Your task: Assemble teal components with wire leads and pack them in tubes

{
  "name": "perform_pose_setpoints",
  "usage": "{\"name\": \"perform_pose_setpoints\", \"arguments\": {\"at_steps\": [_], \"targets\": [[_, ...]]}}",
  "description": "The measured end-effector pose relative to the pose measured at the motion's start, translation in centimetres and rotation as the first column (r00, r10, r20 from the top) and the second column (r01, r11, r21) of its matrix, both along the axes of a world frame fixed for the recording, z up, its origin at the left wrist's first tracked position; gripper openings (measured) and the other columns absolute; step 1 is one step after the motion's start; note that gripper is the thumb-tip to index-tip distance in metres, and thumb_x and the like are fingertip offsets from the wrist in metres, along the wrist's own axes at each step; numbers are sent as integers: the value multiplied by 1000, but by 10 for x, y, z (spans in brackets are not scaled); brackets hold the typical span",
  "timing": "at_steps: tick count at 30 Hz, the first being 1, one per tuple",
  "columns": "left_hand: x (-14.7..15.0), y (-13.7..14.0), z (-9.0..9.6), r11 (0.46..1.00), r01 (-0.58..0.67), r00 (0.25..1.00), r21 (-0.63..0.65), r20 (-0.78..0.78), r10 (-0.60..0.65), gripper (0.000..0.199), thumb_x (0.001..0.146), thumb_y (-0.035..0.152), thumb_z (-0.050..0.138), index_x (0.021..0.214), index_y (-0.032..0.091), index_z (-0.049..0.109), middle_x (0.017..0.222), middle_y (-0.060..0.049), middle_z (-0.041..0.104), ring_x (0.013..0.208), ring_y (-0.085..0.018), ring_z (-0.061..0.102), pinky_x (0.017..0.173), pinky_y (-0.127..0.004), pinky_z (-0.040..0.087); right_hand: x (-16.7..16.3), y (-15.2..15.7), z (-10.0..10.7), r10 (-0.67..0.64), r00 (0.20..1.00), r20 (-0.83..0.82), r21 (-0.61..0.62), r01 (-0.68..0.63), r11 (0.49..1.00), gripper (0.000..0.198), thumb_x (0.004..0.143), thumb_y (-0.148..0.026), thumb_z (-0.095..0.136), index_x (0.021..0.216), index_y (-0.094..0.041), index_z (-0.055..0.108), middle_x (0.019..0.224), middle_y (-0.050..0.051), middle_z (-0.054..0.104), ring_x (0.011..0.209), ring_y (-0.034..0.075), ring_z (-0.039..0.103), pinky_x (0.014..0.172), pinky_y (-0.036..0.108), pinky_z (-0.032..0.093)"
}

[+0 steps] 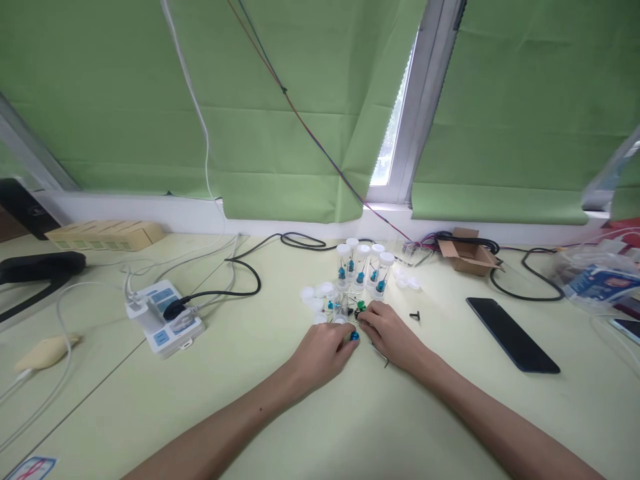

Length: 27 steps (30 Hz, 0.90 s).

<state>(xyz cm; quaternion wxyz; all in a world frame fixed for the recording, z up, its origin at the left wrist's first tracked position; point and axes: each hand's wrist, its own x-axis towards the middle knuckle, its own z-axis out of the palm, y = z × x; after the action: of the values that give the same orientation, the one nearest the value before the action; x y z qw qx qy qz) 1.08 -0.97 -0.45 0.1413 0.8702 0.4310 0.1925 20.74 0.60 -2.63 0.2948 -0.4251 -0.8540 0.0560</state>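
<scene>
Both my hands rest on the pale green table (350, 427), close together in the middle. My left hand (323, 350) is curled, and its fingertips pinch a tiny blue piece (355, 336) that sits right by the table top. My right hand (393, 335) is curled too, with its fingertips touching a small green piece (361, 305); I cannot tell if it really grips it. A thin metal pin (380, 355) peeks out from under my right hand. Just past my fingers stands a bunch of clear little tubes with white caps (363, 265), and each has a blue bit inside. Some loose white caps (316, 294) lie to the left of the tubes. A small black screw (415, 315) lies alone, a little to the right of my right hand. Farther right lies a black phone (512, 334), flat on the table. Behind it sits an open cardboard box (467, 255). Far to my left is a white power strip (164, 317) with a black plug in it. Green blinds (280, 107) hang over the window behind the table.
</scene>
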Motion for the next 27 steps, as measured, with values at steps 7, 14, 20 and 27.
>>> {"name": "perform_pose_setpoints", "arguments": {"at_steps": [7, 14, 20, 27], "targets": [[0, 1, -1, 1000, -9, 1000, -16, -9, 9, 21, 92, 28, 44, 73, 21, 49, 58, 3, 51, 52, -13, 45, 53, -26, 26, -1, -1, 1, -33, 999, 21, -2, 33, 999, 12, 95, -14, 49, 91, -18, 60, 90, 7, 55, 85, 22, 55, 77, 37, 50], [0, 1, -2, 1000, -26, 999, -5, -21, 26, 22, 92, 30, 44, 73, 21, 50, 57, 3, 51, 52, -13, 46, 52, -26, 26, -5, 0, 2, -85, 990, 109, 23, 83, 996, 11, 95, -12, 49, 87, -18, 56, 89, 7, 55, 84, 22, 54, 76, 35, 48], [0, 1, -1, 1000, -14, 1000, -21, 0, 14, 19, 91, 29, 45, 79, 21, 57, 59, 2, 55, 54, -14, 49, 53, -27, 28, -6, 2, -2, -112, 970, 217, 124, 87, 989, 15, 94, -7, 48, 84, -17, 54, 88, 7, 54, 80, 22, 53, 71, 33, 44], [0, 0, -1, 1000, -10, 1000, -21, 13, 10, 19, 91, 28, 46, 78, 20, 58, 59, 2, 55, 53, -13, 48, 53, -26, 28, -5, 2, 0, -155, 930, 334, 221, 83, 972, 17, 87, 0, 48, 84, -16, 54, 88, 9, 54, 80, 23, 51, 70, 33, 43]]}}
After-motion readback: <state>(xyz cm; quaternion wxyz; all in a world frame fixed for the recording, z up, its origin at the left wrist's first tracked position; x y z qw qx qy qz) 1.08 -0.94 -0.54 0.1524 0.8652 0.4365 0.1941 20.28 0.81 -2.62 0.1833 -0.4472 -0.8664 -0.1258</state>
